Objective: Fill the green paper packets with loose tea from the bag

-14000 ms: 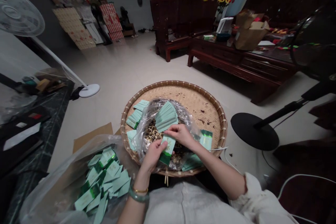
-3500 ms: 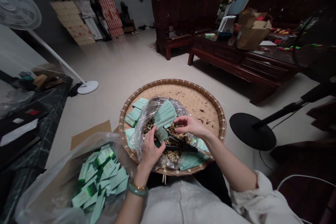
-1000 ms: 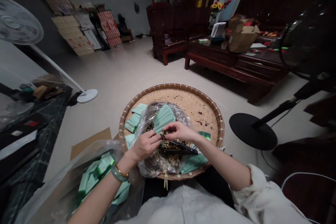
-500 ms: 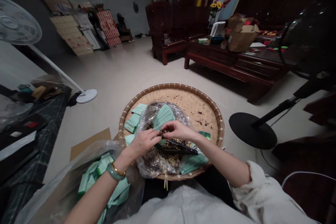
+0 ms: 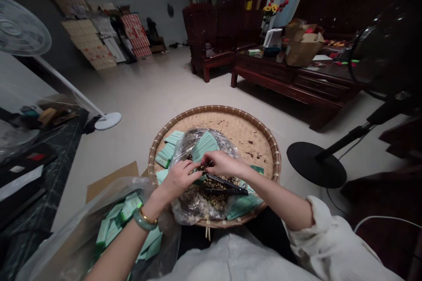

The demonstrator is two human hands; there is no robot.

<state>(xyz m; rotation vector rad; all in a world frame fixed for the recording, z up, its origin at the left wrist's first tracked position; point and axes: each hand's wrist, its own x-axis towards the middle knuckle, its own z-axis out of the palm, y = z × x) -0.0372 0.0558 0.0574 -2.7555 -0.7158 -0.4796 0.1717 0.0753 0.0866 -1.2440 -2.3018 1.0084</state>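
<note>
Over a round woven bamboo tray, my two hands meet fingertip to fingertip. My left hand is closed on a small green packet, mostly hidden beneath the fingers. The right hand pinches at the packet's upper end; what lies between its fingertips is too small to make out. Under both hands, an opened clear plastic bag holds loose dried brown and yellowish bits. Black tongs lie across them. A fanned stack of green packets rests at the bag's far side.
More green packets line the tray's left side, with others at its front right. To the left, a large plastic bag holds many green packets. A white fan and a black fan flank the tray.
Both hands stay almost in place, with the right fingertips shifting slightly and curling closer to the left ones. The tray, tongs and packet stacks look the same.
</note>
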